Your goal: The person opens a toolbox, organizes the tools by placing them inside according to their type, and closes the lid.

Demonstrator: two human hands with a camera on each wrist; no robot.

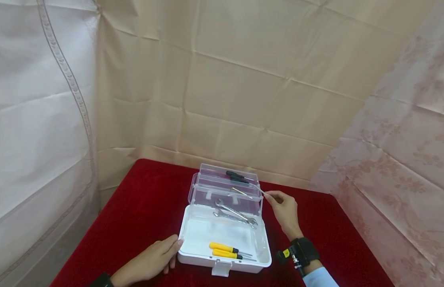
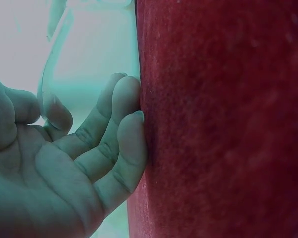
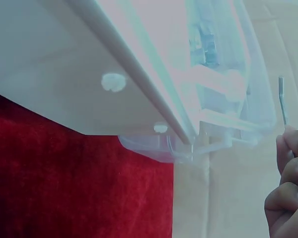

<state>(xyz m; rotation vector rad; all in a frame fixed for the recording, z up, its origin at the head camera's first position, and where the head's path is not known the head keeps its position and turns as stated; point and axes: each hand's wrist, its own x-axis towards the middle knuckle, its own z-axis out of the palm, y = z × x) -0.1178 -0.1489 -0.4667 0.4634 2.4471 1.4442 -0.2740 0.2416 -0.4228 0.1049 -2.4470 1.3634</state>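
Observation:
In the head view, a white toolbox stands open, its clear tray and lid folded back. My left hand holds the box at its left edge, thumb at the rim; the left wrist view shows the other fingers bent beside the outer wall. Beyond the right side, my right hand pinches a thin metal hex key between thumb and fingertips, its bent end pointing up in the right wrist view. That hex key's far end overlaps the clear tray in the head view. Another hex key lies in the tray.
Two yellow-handled screwdrivers lie at the box's front, with two wrenches farther back. Two black-handled screwdrivers rest in the clear upper part. A red cloth covers the table; fabric curtains hang around it.

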